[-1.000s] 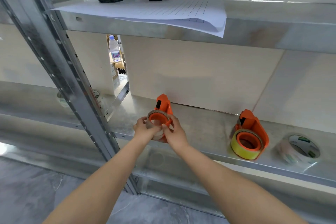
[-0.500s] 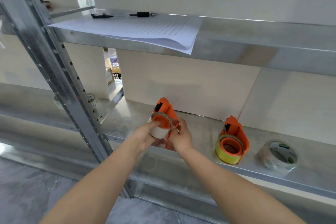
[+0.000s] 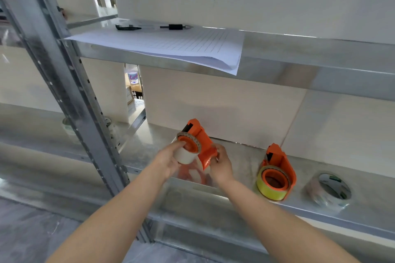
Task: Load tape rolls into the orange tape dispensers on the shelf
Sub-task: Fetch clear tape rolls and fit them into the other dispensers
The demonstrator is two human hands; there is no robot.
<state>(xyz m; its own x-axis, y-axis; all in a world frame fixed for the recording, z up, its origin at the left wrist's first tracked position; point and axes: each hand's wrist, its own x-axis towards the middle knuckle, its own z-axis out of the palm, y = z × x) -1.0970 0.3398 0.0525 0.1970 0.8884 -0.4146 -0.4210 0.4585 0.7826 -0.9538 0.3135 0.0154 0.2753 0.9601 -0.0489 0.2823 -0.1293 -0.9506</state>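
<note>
The metal shelf (image 3: 239, 160) carries everything near its front edge. Just above it the orange tape dispenser (image 3: 203, 145) is held tilted, cutter end toward 12 o'clock. The right hand (image 3: 221, 162) clasps its body from 4 o'clock, fingers wrapped round the plastic.

At 3 o'clock stands a second orange dispenser (image 3: 284, 166), already carrying a yellow tape roll (image 3: 267, 188). Farther toward 3 o'clock, a clear tape roll (image 3: 329, 192) lies loose on the shelf.

The white tape roll (image 3: 184, 155) appears seated on the held dispenser's hub, on its 8 o'clock side. The left hand (image 3: 168, 157) cups it, fingers curled round its rim and 1 fingertip on the hub.

Both pieces likely handle light. The dispenser looks like rigid plastic, safest held by the body, away from the cutter. The roll looks stiff and smooth-sided, so I would grip its outer rim and press evenly.
</note>
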